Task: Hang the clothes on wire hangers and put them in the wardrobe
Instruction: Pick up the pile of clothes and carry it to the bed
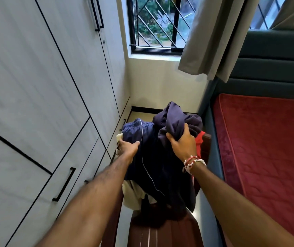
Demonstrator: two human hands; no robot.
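I see the pile of clothes (160, 166) heaped on a dark brown wooden seat (169, 232) in the narrow gap between the closed pale wardrobe (44, 86) on my left and the bed (267, 148) with its red cover on my right. On top lies a navy garment (139, 127) with a gathered elastic waist and a thin white line of piping running down it. Beside it a dark purple garment (176, 120) is bunched up high. A red garment (200, 139) peeks out under that, and a cream cloth (133, 196) hangs below the navy one.

The left hand (128, 147) grips the navy garment's left edge, thumb across the cloth, fingers tucked out of sight behind it. The right hand (183, 141), beaded bracelets (194, 162) at its wrist, has its fingers curled tight round a fold of the dark purple garment
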